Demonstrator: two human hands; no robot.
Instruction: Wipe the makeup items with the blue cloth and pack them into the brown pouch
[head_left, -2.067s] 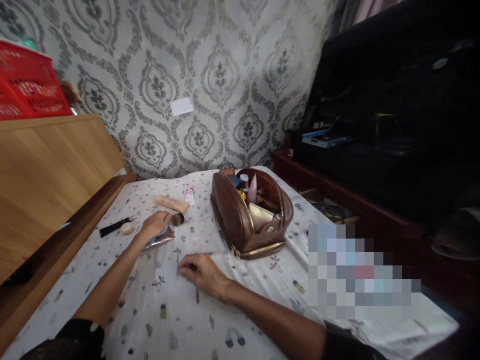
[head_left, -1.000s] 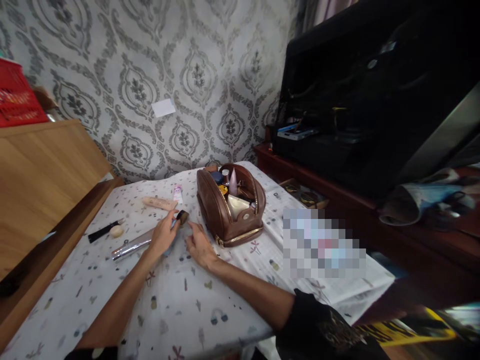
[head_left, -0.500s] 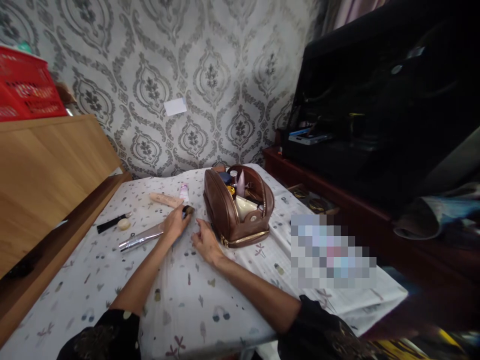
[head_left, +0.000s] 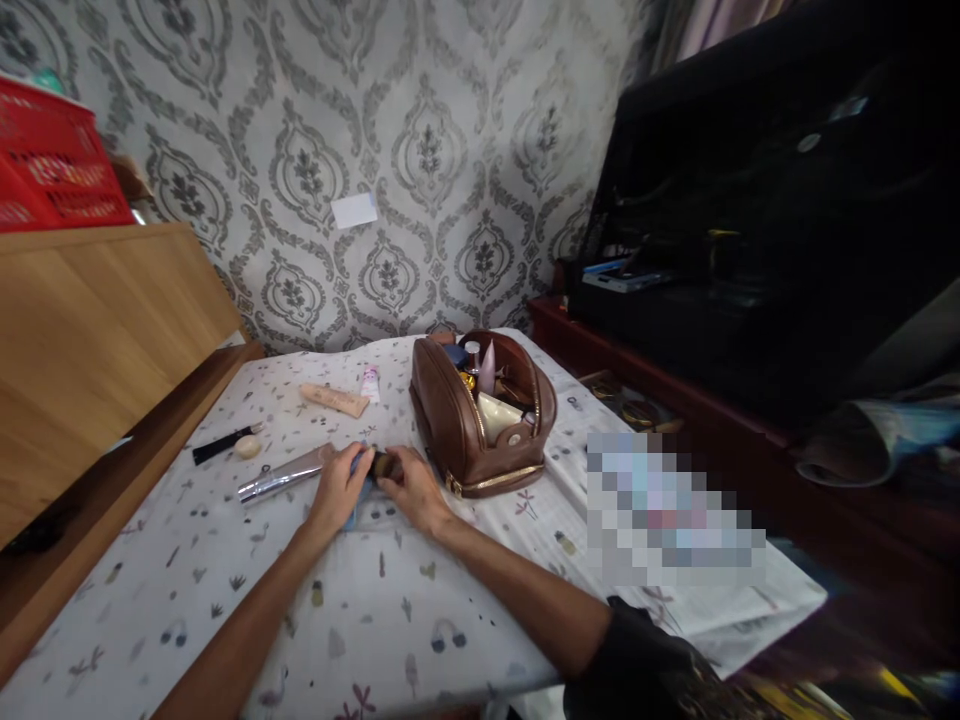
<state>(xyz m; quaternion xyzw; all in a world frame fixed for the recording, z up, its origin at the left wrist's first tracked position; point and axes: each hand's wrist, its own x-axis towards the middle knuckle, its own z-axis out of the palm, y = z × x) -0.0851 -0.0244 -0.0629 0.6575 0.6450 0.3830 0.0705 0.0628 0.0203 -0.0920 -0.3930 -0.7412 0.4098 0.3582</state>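
Both hands meet over the patterned bed sheet (head_left: 360, 620). My left hand (head_left: 339, 488) and my right hand (head_left: 411, 487) are closed round a small dark bottle with a brown cap (head_left: 381, 465), held between their fingertips. A bit of blue shows under my left fingers; I cannot make out what it is. Just right of the hands stands an open brown leather toiletry bag (head_left: 465, 430) holding several cosmetics. A silver tube (head_left: 281, 476) lies just left of my left hand.
On the sheet farther left lie a beige tube (head_left: 334, 399), a small pink-and-white tube (head_left: 370, 383), a black pen-like stick (head_left: 222, 445) and a small cream-coloured piece (head_left: 247, 447). A wooden headboard (head_left: 90, 340) runs along the left, dark furniture (head_left: 750, 260) along the right.
My left hand brought the small bottle from near the beige tube toward me. My right hand came up from the sheet and joined it on the bottle.
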